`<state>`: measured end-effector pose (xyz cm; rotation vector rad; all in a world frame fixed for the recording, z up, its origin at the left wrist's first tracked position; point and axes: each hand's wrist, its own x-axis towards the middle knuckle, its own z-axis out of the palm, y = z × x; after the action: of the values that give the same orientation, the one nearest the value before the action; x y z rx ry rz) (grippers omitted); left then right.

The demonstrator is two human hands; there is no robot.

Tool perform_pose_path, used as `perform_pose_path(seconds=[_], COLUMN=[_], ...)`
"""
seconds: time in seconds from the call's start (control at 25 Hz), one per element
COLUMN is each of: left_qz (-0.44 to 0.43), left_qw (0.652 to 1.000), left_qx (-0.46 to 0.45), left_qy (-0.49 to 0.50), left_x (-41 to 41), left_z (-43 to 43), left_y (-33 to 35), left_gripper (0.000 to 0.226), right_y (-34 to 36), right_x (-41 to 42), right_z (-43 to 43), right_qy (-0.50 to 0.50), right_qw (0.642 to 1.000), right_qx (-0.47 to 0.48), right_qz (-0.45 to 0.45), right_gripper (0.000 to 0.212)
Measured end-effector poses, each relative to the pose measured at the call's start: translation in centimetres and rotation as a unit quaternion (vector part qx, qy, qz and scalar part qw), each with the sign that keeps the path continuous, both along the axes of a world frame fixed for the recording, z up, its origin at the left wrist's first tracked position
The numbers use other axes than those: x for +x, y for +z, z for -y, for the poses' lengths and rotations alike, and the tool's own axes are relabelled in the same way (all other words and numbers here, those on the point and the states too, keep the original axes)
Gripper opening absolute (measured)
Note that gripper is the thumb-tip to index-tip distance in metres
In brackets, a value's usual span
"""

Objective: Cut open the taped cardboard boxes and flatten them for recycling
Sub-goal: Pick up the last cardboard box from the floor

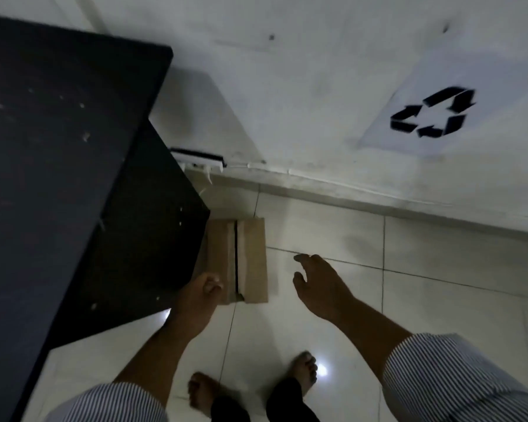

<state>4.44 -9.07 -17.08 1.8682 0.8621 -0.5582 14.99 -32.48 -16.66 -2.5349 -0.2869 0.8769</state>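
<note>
Cardboard point(250, 263) lies flat, long axis toward the wall; left hand point(200, 295) curled empty, right hand point(317, 284) spread empty

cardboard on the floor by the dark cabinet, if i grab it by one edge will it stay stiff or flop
The cardboard looks flattened, lying low on the tiled floor, so it is probably light. A dark gap and creases run along it, so it would likely hinge there and sag rather than stay rigid. On glossy tile it may well slide when pushed.
</note>
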Motion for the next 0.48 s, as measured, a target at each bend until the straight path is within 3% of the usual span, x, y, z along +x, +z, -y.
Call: perform_pose_path(seconds=[0.16, 0.32, 0.48], left_qz=[-0.077, -0.094, -0.064], left_qw=[0.997, 0.993, 0.994], left_qx=[0.026, 0.064, 0.085], left_qy=[0.018, -0.008, -0.037], left_x=[-2.5, -4.6, -5.1], left_z=[-0.1, -1.0, -2.5], left_y=[-10.9, -22.9, -33.8], left_gripper=[0.042, 0.062, 0.077], right_y=[-11.2, -23.8, -35.8], right_x=[-1.0, -2.4, -4.0], right_z=[1.3, 0.9, -0.2], right_qy=[0.063, 0.106, 0.036], right_qw=[0.997, 0.992, 0.995], right_qx=[-0.023, -0.015, 0.009], right_qz=[-0.04, -0.068, -0.088], right_gripper=[0.057, 0.073, 0.075])
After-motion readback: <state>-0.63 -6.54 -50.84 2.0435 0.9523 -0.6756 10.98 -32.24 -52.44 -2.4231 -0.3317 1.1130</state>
